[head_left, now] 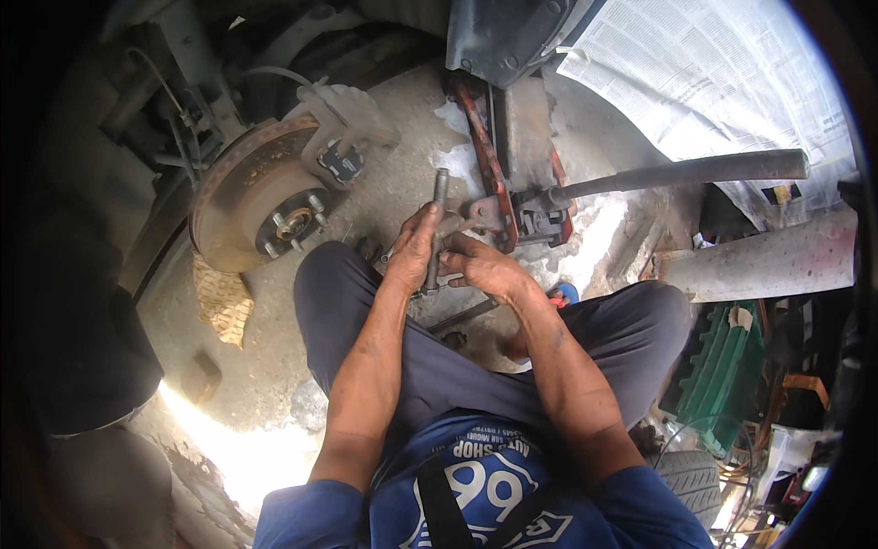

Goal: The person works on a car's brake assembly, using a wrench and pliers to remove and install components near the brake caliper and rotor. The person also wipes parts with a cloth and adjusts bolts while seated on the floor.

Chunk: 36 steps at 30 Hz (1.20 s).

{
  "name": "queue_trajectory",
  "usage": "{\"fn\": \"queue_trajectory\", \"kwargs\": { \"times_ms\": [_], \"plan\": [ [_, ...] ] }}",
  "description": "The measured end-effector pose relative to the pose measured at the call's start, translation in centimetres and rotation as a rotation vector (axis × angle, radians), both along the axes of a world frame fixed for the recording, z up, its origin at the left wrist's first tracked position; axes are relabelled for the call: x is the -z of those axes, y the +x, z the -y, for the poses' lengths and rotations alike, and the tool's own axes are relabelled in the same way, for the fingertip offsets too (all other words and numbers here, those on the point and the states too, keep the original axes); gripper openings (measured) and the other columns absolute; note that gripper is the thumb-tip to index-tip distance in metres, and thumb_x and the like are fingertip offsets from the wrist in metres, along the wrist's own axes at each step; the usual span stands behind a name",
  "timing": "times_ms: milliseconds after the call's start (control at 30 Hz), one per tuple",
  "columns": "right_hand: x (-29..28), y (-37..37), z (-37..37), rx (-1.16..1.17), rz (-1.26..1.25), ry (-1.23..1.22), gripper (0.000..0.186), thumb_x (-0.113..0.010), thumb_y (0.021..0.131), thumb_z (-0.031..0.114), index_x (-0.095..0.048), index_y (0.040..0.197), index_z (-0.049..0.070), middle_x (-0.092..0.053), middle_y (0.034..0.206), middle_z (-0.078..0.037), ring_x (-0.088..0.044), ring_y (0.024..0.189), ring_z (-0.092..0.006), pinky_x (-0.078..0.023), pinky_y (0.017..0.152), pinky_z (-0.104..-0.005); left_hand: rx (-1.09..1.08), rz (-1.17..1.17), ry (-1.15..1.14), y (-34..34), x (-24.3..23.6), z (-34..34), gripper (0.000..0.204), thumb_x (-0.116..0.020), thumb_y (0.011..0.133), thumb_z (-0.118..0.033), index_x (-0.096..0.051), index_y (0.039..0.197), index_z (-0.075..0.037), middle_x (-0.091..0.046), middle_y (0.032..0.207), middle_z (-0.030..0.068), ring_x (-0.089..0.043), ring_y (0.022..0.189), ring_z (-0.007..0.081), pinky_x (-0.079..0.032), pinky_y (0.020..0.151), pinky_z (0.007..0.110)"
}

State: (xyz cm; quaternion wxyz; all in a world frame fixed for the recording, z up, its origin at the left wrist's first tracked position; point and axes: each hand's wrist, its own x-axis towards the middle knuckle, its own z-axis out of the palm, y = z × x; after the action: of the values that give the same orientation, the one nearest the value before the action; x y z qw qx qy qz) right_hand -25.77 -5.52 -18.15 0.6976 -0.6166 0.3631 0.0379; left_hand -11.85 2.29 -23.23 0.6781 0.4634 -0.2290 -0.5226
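Above my crossed legs, both hands hold a greyish-brown metal part with a straight, bar-like side [441, 188] standing nearly upright. My left hand [412, 249] is closed on its left side, thumb along the bar. My right hand [489, 270] grips it lower down from the right, fingers curled and partly hidden. Ahead to the left is a rusty brake disc [240, 192] with several wheel studs [294, 222] on its hub. A brake caliper [357, 119] sits at the disc's upper right edge.
A red floor jack [489, 160] stands ahead, its long dark handle [695, 174] reaching right. Newspaper sheets [722, 73] lie at the far right. Patterned paper or cloth [222, 302] lies below the disc. A green ribbed tray [718, 375] and a tyre [690, 489] are at right.
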Motion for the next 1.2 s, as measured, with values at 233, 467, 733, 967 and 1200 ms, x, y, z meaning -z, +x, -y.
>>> {"fn": "queue_trajectory", "kwargs": {
  "times_ms": [233,467,733,967,1200],
  "plan": [
    [3.9,-0.5,-0.9,0.091,0.053,-0.007,0.048,-0.062,0.095,0.011,-0.055,0.136,-0.012,-0.067,0.125,-0.025,-0.067,0.11,-0.033,-0.057,0.092,-0.0414,0.116,0.397,0.339,-1.5,-1.3,-0.2,0.108,-0.07,0.084,-0.075,-0.041,0.157,-0.001,-0.054,0.145,0.024,-0.051,0.139,0.0352,-0.044,0.112,0.044],
    [1.1,0.6,-1.0,0.08,0.006,-0.377,0.052,-0.072,0.095,0.023,-0.057,0.132,-0.011,-0.071,0.118,-0.02,-0.07,0.1,-0.0345,-0.054,0.088,-0.0406,-0.116,0.241,0.152,-1.0,4.4,0.9,0.093,-0.067,0.087,-0.074,-0.049,0.15,-0.009,-0.067,0.13,0.0207,-0.055,0.136,0.0345,-0.044,0.112,0.048],
    [1.3,-0.8,0.6,-0.094,0.025,-0.121,0.044,-0.079,0.089,0.02,-0.062,0.118,-0.009,-0.074,0.105,-0.023,-0.073,0.093,-0.028,-0.055,0.081,-0.0396,-0.004,0.24,0.105,-0.1,-1.0,-1.3,0.084,-0.06,0.093,-0.072,-0.05,0.152,-0.013,-0.068,0.134,0.0164,-0.054,0.137,0.0317,-0.041,0.115,0.047],
    [0.1,-0.7,-0.7,-0.056,-0.039,-0.125,0.041,-0.075,0.094,0.025,-0.065,0.116,-0.007,-0.074,0.099,-0.021,-0.072,0.102,-0.0268,-0.055,0.087,-0.0404,-0.014,0.242,0.117,-0.9,2.7,-0.6,0.08,-0.067,0.094,-0.065,-0.051,0.15,-0.01,-0.066,0.134,0.0184,-0.054,0.138,0.0281,-0.042,0.116,0.044],
    [-3.1,0.5,-0.7,-0.281,-0.25,-0.693,0.042,-0.078,0.092,0.029,-0.065,0.112,-0.006,-0.07,0.087,-0.022,-0.072,0.084,-0.0315,-0.052,0.079,-0.0452,-0.052,0.234,0.003,-0.1,2.1,-1.0,0.083,-0.062,0.094,-0.069,-0.051,0.15,-0.01,-0.067,0.134,0.0181,-0.054,0.138,0.0284,-0.042,0.115,0.041]
  ]
}}
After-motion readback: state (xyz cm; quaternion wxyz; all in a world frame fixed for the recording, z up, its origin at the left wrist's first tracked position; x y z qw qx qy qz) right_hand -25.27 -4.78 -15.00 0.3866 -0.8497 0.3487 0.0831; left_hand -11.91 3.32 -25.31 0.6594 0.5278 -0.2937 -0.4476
